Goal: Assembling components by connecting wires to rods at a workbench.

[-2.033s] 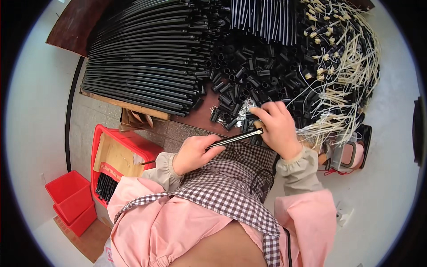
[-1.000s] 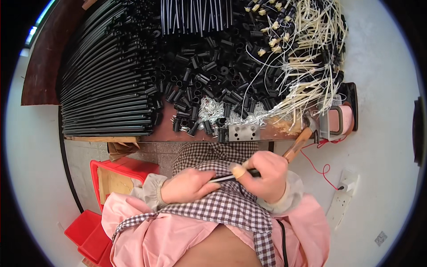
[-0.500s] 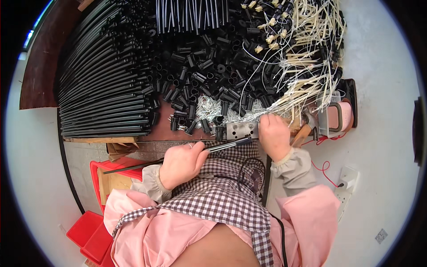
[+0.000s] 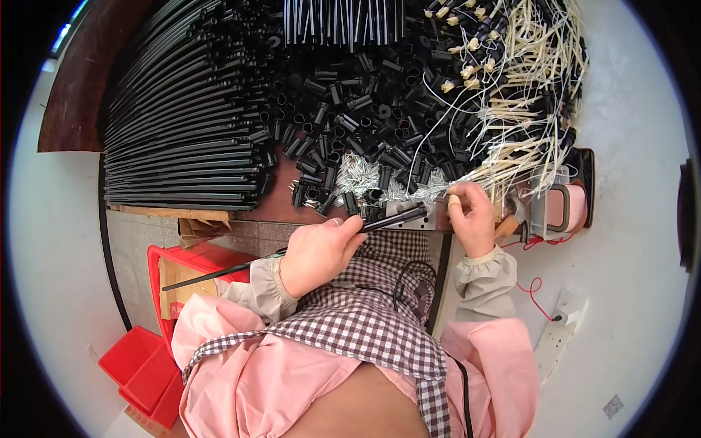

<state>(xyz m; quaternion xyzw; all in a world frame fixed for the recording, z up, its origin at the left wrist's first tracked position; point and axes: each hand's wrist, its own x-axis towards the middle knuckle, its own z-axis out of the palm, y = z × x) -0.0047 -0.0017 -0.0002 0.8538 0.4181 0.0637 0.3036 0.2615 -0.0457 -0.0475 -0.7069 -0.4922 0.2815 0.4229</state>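
Black rod [image 4: 395,220] is at the tabletop's [image 4: 276,198] front edge, tilted, its thicker end to the right, overlapping in view a metal block [image 4: 438,216] with drilled holes. Left hand [image 4: 319,252] is closed around it; a thin black length shows on that hand's other side, crossing the red bin [image 4: 223,256] in view, the middle hidden by the hand. Right hand [image 4: 475,219] is at the front edge, just right of the rod's end; thumb and forefinger narrow, tips close together; cannot tell whether anything is pinched. Silver pins [image 4: 358,173] lie heaped behind the front edge. Hammer [image 4: 506,228] sits near the right front corner. Farther back: loose short tubes [image 4: 350,120] mid-tabletop, stacked long rods [image 4: 186,146] toward the left edge, pale wires [image 4: 511,150] along the right edge.
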